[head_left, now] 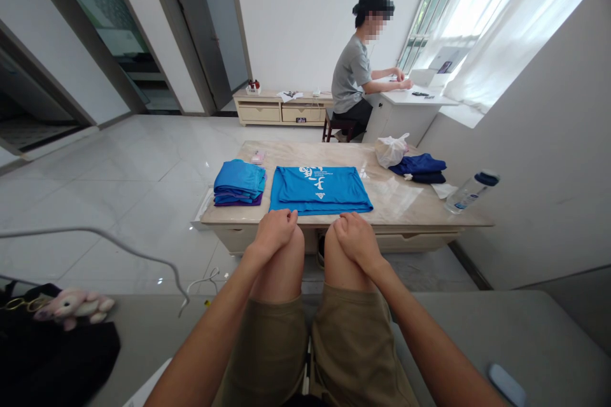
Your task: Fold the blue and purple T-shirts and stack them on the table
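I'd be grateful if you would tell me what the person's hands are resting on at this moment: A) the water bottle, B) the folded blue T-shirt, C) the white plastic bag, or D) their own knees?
D: the left hand and right hand each lie on a bare knee, short of the folded blue T-shirt.

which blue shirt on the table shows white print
The flat bright blue T-shirt in the middle; the left stack and the navy pile show none.
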`<state>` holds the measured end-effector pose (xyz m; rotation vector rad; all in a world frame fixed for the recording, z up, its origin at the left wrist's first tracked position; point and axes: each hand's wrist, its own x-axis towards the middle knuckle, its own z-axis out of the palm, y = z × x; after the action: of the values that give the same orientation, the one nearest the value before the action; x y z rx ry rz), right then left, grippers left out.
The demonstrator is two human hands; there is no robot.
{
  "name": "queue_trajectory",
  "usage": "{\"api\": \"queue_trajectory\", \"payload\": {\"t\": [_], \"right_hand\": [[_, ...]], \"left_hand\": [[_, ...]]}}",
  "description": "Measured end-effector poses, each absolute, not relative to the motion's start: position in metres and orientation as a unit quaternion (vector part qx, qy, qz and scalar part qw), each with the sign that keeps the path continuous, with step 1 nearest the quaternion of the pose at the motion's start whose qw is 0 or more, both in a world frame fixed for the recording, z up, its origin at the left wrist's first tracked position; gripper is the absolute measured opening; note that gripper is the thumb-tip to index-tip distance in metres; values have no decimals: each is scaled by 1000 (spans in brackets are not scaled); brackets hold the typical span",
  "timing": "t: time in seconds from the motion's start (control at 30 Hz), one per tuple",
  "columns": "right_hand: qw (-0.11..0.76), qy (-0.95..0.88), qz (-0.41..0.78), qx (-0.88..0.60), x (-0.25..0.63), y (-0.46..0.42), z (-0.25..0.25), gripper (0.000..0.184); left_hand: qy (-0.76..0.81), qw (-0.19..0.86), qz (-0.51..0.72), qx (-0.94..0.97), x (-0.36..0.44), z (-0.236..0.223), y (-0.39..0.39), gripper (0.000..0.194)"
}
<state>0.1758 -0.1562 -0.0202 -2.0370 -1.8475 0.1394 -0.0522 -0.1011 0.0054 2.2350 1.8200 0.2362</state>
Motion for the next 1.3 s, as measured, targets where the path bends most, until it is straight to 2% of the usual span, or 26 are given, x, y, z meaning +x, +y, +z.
{"api": "queue_trajectory", "payload": {"t": [1.3], "right_hand": [[225,-638,73,-732,178,-159,-26,38]], "left_hand": [[632,127,93,759,-57,1,-101,52]]}}
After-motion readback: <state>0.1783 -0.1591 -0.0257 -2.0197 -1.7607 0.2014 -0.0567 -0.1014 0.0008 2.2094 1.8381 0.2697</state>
